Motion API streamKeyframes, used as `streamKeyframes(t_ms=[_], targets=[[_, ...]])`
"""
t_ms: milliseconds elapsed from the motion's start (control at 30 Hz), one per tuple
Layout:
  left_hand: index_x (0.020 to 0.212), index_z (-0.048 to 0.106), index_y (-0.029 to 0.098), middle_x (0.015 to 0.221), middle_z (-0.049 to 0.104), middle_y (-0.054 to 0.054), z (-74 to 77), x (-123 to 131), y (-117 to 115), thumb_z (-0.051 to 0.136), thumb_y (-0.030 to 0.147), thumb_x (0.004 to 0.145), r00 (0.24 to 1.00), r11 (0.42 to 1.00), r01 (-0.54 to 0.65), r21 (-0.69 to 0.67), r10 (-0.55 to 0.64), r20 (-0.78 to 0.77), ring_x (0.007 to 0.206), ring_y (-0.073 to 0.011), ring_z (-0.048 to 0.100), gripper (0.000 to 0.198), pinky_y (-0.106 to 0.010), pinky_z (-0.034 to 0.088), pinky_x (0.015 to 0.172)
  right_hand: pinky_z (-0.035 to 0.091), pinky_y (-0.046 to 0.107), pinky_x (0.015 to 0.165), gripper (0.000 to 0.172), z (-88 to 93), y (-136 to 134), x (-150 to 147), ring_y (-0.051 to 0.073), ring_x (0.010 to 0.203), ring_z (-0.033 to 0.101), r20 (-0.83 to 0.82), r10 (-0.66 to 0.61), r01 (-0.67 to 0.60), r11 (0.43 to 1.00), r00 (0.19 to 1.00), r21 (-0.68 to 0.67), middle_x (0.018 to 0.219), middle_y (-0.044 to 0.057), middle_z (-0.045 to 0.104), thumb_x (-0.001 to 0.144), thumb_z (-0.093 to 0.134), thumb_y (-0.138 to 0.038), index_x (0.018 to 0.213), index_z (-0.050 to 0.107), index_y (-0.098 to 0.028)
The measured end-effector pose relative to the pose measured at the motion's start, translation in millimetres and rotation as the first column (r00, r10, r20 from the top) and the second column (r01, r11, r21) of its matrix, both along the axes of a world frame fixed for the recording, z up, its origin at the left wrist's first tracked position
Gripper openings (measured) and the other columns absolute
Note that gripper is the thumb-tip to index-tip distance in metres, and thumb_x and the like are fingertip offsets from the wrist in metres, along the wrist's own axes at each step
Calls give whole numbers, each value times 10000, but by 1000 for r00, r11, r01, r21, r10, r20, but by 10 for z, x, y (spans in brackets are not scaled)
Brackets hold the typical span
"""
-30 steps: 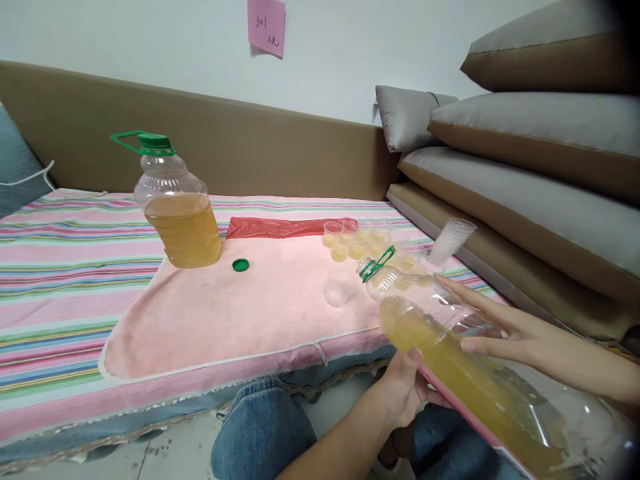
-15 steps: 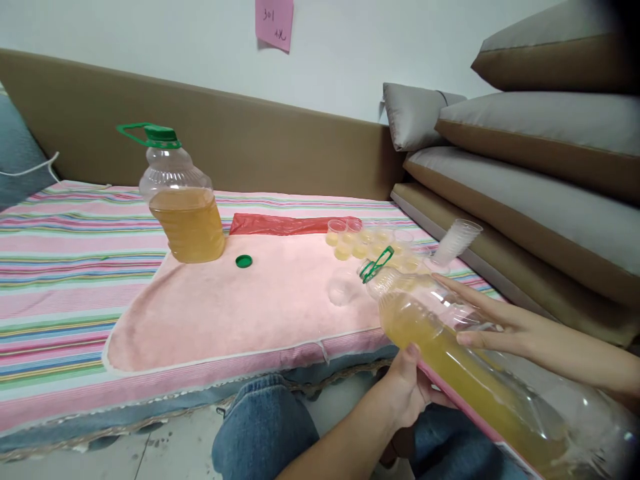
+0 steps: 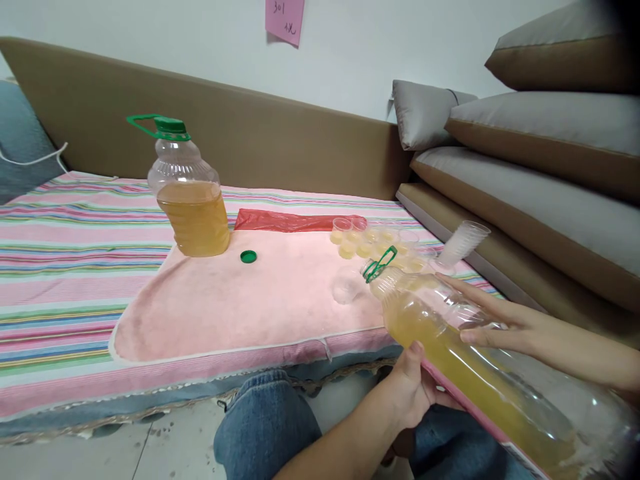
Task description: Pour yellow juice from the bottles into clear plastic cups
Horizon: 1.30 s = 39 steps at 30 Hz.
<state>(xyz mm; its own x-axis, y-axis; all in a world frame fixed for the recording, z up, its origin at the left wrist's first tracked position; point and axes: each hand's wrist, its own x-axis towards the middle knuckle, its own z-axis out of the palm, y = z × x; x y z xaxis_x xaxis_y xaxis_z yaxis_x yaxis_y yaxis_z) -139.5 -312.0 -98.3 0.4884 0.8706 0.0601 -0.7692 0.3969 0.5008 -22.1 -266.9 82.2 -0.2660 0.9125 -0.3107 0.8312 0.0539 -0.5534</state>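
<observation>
Turning head view slightly left-down since earlier frame; holding tilted open bottle (image 3: 493, 383) near clear cup (image 3: 346, 288), grasped below by left hand (image 3: 410, 390), clasped above by right hand (image 3: 520, 327). Could wet pink cloth (image 3: 215, 300) if slipping, topple cup if nudged.

Gap between upright jug (image 3: 195, 217) and cups (image 3: 347, 249)

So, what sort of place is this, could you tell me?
Probably a bedroom or living room at home: a striped cover lies over a bed-like surface, with a brown board behind and stacked cushions at the right.
</observation>
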Motion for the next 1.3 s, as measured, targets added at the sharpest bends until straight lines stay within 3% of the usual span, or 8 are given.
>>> streamKeyframes(t_ms=[200,700,900,1067,1300], targets=[[1336,551,192,1268,638,-187,-9,9,3,582,919,481,1000,1000,12,7,-12,26,1109,-389,612,1122,-565,496,883,451,458,1072,933,12,5,1,325,1202,623,6,21,-21,1000,1000,-1,1540,-58,430,657,664,-720,1490,335,-455],[1351,510,187,1276,625,-189,-81,51,37,565,897,557,995,999,15,46,-19,97,1106,-388,615,1067,-608,476,901,337,451,1158,1028,52,23,-49,330,1300,535,110,32,-25,997,993,-71,1616,-38,270,665,600,-767,1544,249,-365],[1370,499,192,1247,643,-192,-36,40,35,577,934,447,998,1000,24,10,-24,61,1075,-402,628,1187,-630,468,895,319,460,1167,1035,34,42,-15,339,1323,509,137,19,-11,998,990,-62,1599,-13,323,668,591,-776,1547,248,-349],[1364,500,186,1253,638,-195,-32,39,30,574,914,508,996,1000,19,25,-21,84,1070,-389,632,1126,-626,471,894,330,457,1164,977,6,69,4,337,1315,515,108,33,-26,998,994,-65,1620,-50,261,700,589,-752,1539,254,-380],[1357,508,199,1264,632,-196,-22,31,17,584,931,444,997,1000,31,-3,-30,69,1046,-374,636,1172,-597,471,898,337,457,1159,948,-29,89,18,342,1322,508,75,29,-23,996,997,-82,1625,-64,244,708,604,-726,1531,266,-401]])
